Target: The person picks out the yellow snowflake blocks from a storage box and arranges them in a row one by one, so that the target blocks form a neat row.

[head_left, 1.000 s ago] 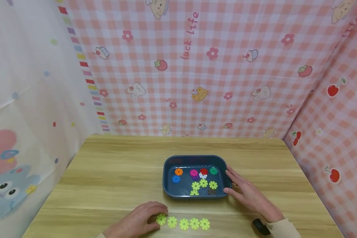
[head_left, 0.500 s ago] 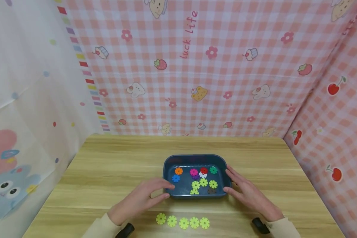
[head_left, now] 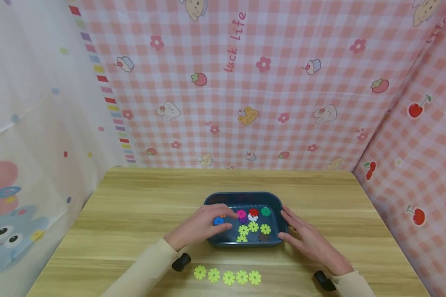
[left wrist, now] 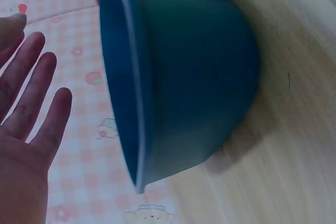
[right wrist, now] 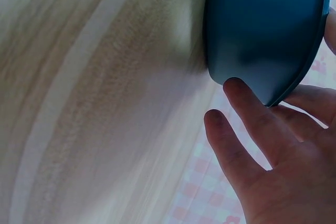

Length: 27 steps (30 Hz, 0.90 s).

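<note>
A dark blue tray (head_left: 245, 245) stands on the table with snowflake discs in it. My left hand (head_left: 197, 226) hovers over its left side, fingers loosely extended, holding nothing visible. Close by its fingers are a blue disc (head_left: 218, 221) and a mostly hidden orange one. The left wrist view shows the fingers of that hand (left wrist: 31, 114) spread apart beside the tray's wall (left wrist: 205, 72). At the tray's right end rests my right hand (head_left: 312, 243), thumb near the front corner. Its fairly straight fingers touch the outer wall (right wrist: 262, 30) in the right wrist view.
Several yellow-green discs (head_left: 228, 277) lie in a row on the wooden table (head_left: 141, 206) before the tray. Inside it are pink (head_left: 241, 214), red (head_left: 253, 211), green (head_left: 265, 211), brown (head_left: 264, 238) and more yellow-green discs (head_left: 253, 227). Patterned cloth (head_left: 290, 99) hangs behind.
My left hand has left the left end of the row of discs, moved forward and right, and come over the tray. My right hand has stayed at the tray's right end.
</note>
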### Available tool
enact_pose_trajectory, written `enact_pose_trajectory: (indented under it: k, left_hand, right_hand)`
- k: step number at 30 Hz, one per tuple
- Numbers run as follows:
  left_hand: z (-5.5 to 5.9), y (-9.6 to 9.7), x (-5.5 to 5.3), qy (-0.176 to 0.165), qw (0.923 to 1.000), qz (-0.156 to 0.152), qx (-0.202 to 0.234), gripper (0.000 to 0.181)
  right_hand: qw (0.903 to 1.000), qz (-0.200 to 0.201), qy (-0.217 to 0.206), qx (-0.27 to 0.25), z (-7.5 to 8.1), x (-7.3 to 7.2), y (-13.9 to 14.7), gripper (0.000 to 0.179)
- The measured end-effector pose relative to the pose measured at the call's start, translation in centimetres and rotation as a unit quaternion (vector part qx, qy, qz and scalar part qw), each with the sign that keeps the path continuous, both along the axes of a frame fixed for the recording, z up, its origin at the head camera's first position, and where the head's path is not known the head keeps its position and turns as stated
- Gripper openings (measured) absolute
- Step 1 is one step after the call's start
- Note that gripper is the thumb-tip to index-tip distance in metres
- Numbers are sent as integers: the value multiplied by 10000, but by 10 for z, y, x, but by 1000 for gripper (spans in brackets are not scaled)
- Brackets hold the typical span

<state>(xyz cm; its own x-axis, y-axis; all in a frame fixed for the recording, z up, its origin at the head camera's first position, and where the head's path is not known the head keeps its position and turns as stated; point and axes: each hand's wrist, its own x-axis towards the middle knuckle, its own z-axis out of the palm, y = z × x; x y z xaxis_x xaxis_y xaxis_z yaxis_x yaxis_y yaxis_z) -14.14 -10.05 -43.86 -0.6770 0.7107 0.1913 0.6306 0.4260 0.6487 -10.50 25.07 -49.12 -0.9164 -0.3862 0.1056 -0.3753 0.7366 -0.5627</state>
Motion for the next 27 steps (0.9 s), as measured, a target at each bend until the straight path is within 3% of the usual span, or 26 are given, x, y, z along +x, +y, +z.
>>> enact_pose_trajectory:
  k: [8, 15, 20, 27]
  left_hand:
    - [-18, 13, -20, -211, 9993, -277, -133, 30]
    - [-25, 21, -25, -143, 9978, -471, -440, 32]
    - [-27, 16, -24, -21, 9986, -357, -377, 33]
    - [-25, 0, -19, 143, 9992, 89, -369, 34]
  right_hand:
    - [10000, -4, 40, 6, 1, 0, -1, 70]
    - [10000, 7, 60, 1, 0, 0, -1, 71]
    - [10000, 18, 7, -1, 0, 0, -2, 70]
    - [9997, -90, -25, 223, 6, 1, -3, 69]
